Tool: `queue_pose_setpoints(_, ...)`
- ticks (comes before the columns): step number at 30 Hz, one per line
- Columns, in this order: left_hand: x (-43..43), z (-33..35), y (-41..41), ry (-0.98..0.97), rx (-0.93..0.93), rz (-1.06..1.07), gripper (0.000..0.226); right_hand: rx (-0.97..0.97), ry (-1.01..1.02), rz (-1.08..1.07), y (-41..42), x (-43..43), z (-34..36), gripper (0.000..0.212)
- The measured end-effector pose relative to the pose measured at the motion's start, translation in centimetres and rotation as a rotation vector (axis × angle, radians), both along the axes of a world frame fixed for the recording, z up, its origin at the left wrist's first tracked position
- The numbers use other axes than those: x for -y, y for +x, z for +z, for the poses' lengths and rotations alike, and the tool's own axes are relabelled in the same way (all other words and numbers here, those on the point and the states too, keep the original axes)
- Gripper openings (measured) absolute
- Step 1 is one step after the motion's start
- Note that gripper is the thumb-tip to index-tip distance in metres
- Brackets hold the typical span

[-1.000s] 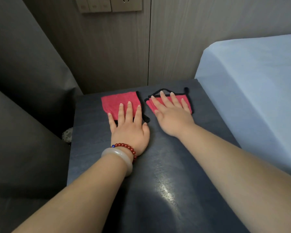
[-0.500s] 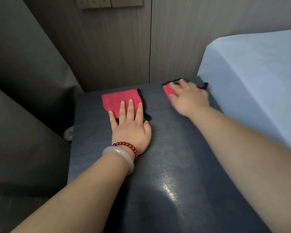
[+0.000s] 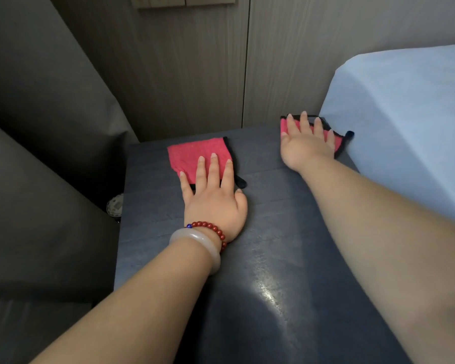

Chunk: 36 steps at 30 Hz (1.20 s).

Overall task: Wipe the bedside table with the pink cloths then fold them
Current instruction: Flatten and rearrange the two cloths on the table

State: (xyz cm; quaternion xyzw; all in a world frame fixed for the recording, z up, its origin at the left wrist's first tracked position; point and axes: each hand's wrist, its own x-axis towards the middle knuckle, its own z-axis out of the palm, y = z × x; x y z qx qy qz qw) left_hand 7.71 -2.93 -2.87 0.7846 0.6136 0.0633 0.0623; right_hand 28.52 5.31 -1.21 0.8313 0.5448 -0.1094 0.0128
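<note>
Left hand [image 3: 213, 198]: palm down and flat, fingers straight and slightly spread; the fingertips press on the near half of the left pink cloth [image 3: 195, 156], and the heel of the palm rests on the bedside table [image 3: 286, 232].
Right hand [image 3: 306, 145]: arm stretched to the table's far right corner, palm down, fingers straight and fanned wide, pressing on the right pink cloth [image 3: 338, 141].
Left pink cloth: lies flat near the back edge, left of the middle, with black trim along its right side.
Right pink cloth: at the far right corner, just beside the pale blue bed [image 3: 405, 114].
Left wrist: a red bead bracelet [image 3: 210, 227] sits next to a pale bangle [image 3: 195, 243].
Hidden: the right hand covers most of its cloth, so only pink strips and the black border show.
Cut off: both arms leave the bottom edge; the wall switch plate [image 3: 184, 0] is clipped at the top.
Hard to make out: a small round object [image 3: 115, 204] left of the table.
</note>
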Motion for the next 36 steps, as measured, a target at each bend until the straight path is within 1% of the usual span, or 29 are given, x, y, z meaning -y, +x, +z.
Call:
queue_pose_setpoints(1,0.0,0.0,0.0,0.002,0.001,0.003,0.065,-0.002,0.021,0.052,-1.6,0.5,0.0,0.053)
queue_pose_setpoints(4,0.0,0.0,0.1,-0.005,-0.001,-0.005,0.066,-0.017,0.086,0.323,-6.0,3.2,-0.5,0.052)
queue_pose_setpoints(5,0.1,0.0,0.1,-0.007,-0.002,-0.006,0.067,-0.01,0.103,0.374,-5.9,3.9,-0.6,0.052)
queue_pose_setpoints(6,0.1,0.0,0.1,-0.006,-0.002,-0.007,0.067,-0.004,0.11,0.379,-4.7,4.0,-0.6,0.052)
queue_pose_setpoints(7,0.0,0.1,0.0,-0.006,-0.002,-0.009,0.068,0.006,0.098,0.337,-2.8,3.9,-0.5,0.052)
queue_pose_setpoints(9,0.0,0.1,0.0,-0.011,-0.009,-0.011,0.067,0.014,0.013,0.155,1.1,3.8,-0.1,0.053)
queue_pose_setpoints(11,0.0,0.1,0.0,-0.018,-0.013,-0.005,0.067,0.003,-0.022,0.002,2.4,4.2,0.1,0.054)
queue_pose_setpoints(12,0.0,0.1,0.1,-0.025,-0.014,-0.003,0.068,0.004,-0.009,-0.008,1.5,4.7,0.0,0.054)
queue_pose_setpoints(13,-0.1,0.1,0.1,-0.028,-0.018,-0.005,0.069,0.002,0.017,0.026,-0.4,5.4,-0.1,0.054)
queue_pose_setpoints(16,0.0,0.3,-0.1,-0.039,-0.013,-0.016,0.071,-0.024,0.09,0.273,-5.9,8.3,-0.4,0.053)
queue_pose_setpoints(18,0.1,0.4,-0.2,-0.05,0.007,-0.02,0.073,-0.01,0.092,0.365,-5.3,9.5,-0.4,0.052)
queue_pose_setpoints(20,0.1,0.5,-0.2,-0.048,0.01,-0.022,0.074,0.012,0.064,0.284,-1.8,9.3,-0.3,0.052)
queue_pose_setpoints(22,0.0,0.3,-0.2,-0.048,-0.001,-0.021,0.072,0.027,0.023,0.1,1.3,9.1,-0.3,0.053)
queue_pose_setpoints(24,0.1,0.2,-0.1,-0.041,-0.003,-0.016,0.072,0.019,0.01,-0.013,1.3,9.2,-0.4,0.054)
queue_pose_setpoints(26,0.1,0.2,-0.1,-0.042,0.005,-0.014,0.073,-0.006,0.038,0.016,-1.9,9.5,-0.4,0.055)
queue_pose_setpoints(29,0.1,0.2,-0.2,-0.05,0.013,-0.012,0.071,-0.021,0.107,0.252,-6.8,11.0,-0.6,0.054)
queue_pose_setpoints(31,0.1,0.3,-0.3,-0.048,0.012,-0.02,0.066,-0.025,0.104,0.343,-6.0,11.1,-0.5,0.053)
queue_pose_setpoints(33,0.1,0.2,-0.3,-0.041,0.015,-0.02,0.063,-0.008,0.075,0.274,-2.3,10.5,-0.5,0.053)
queue_pose_setpoints(36,0.1,0.1,-0.2,-0.027,0.019,-0.01,0.063,0.014,0.0,0.033,2.1,9.7,-0.3,0.054)
